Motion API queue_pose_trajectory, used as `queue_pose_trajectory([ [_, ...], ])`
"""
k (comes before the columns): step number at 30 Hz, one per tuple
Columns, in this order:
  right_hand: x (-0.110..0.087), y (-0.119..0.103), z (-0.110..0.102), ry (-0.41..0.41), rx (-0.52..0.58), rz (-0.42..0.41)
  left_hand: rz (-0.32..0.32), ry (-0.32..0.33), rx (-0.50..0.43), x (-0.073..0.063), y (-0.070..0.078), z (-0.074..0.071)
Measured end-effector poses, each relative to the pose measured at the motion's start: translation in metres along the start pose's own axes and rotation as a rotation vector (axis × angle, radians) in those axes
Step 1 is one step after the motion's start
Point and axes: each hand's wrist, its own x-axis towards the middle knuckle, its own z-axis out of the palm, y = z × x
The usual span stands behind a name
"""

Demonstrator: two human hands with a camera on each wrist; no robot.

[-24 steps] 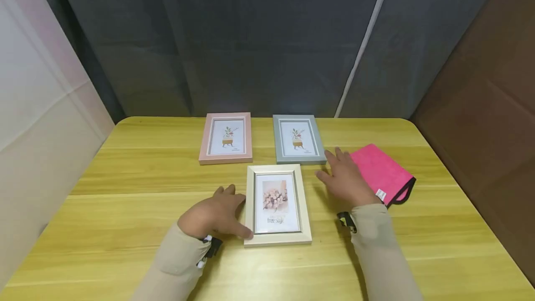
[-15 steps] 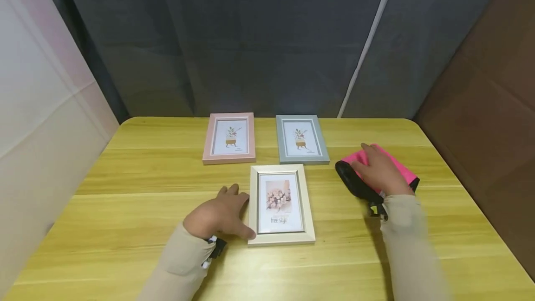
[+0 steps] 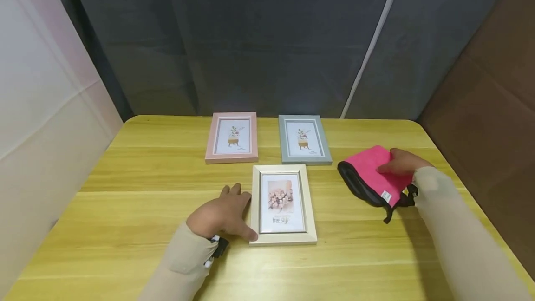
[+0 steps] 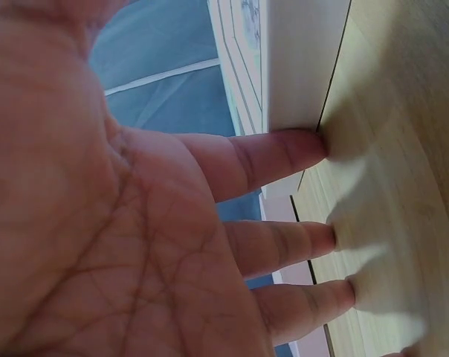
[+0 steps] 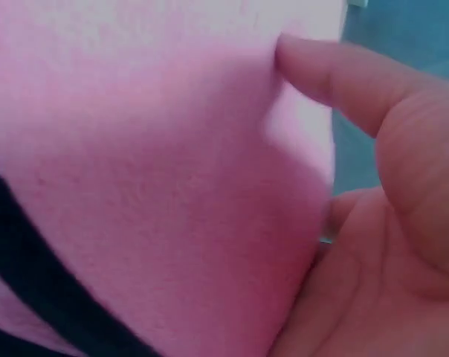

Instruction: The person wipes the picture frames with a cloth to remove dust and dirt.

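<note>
My left hand (image 3: 221, 215) rests at the left side of a cream picture frame (image 3: 282, 206), thumb at its lower left corner. In the left wrist view, its fingers (image 4: 247, 160) reach nearly straight down to the table, the index fingertip against the frame's side. The cream frame lies flat, face up, with a photo of pink roses and printed words. On the right, my right hand (image 3: 403, 161) grips a folded pink cloth (image 3: 369, 166) with black edging and a white tag. The right wrist view shows the thumb (image 5: 343, 71) pressed on the cloth's face, most other fingers hidden behind it.
Behind the cream frame lie a pink picture frame (image 3: 232, 158) and a grey-blue picture frame (image 3: 306, 159), side by side near the table's back edge. The wooden table (image 3: 146, 171) meets a dark curtain (image 3: 267, 41) behind. A brown panel (image 3: 493, 87) stands at the right.
My right hand has moved right from beside the grey-blue frame, taken hold of the pink cloth and turned to grip its right side. My left hand stays at the cream frame.
</note>
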Motion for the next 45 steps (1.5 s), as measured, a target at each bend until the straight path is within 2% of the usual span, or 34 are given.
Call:
queue_pose_trajectory([
  [4, -0.001, -0.003, -0.005, -0.058, 0.060, 0.036, -0.002, -0.005, -0.004, -0.001, 0.001, 0.000],
  [9, 0.003, 0.003, -0.012, -0.139, 0.274, 0.056, 0.013, 0.005, 0.004, -0.002, 0.004, 0.000],
  [12, 0.005, 0.004, -0.016, -0.157, 0.313, 0.023, 0.011, 0.004, 0.008, -0.002, 0.004, -0.001],
  [15, -0.001, -0.005, -0.019, -0.112, 0.271, -0.071, 0.007, 0.000, 0.008, -0.001, 0.003, -0.002],
  [19, -0.022, -0.034, -0.025, 0.060, 0.187, -0.256, 0.006, -0.001, 0.005, 0.001, 0.002, -0.001],
  [21, -0.039, -0.055, -0.029, 0.186, 0.133, -0.338, 0.005, -0.003, 0.002, 0.001, 0.002, 0.000],
  [24, -0.063, -0.092, -0.026, 0.418, 0.050, -0.447, -0.001, 0.000, 0.001, 0.003, 0.001, 0.001],
  [27, -0.071, -0.120, -0.001, 0.632, -0.042, -0.580, -0.004, 0.005, 0.005, 0.003, 0.001, 0.000],
  [29, -0.069, -0.134, 0.028, 0.693, -0.105, -0.648, -0.003, 0.008, 0.007, 0.003, 0.002, 0.000],
  [30, -0.067, -0.138, 0.045, 0.681, -0.131, -0.676, -0.001, 0.007, 0.007, 0.003, 0.002, 0.000],
  [32, -0.061, -0.144, 0.080, 0.589, -0.184, -0.721, 0.000, 0.005, 0.009, 0.002, 0.003, -0.001],
  [34, -0.056, -0.147, 0.110, 0.476, -0.229, -0.735, -0.001, 0.003, 0.010, 0.002, 0.004, -0.001],
  [36, -0.052, -0.148, 0.132, 0.403, -0.291, -0.728, -0.001, 0.004, 0.011, 0.003, 0.004, -0.001],
  [40, -0.047, -0.148, 0.152, 0.310, -0.352, -0.685, 0.001, 0.009, 0.020, 0.004, 0.005, 0.000],
  [45, -0.046, -0.150, 0.154, 0.148, -0.363, -0.637, 0.004, 0.010, 0.027, 0.005, 0.004, 0.000],
])
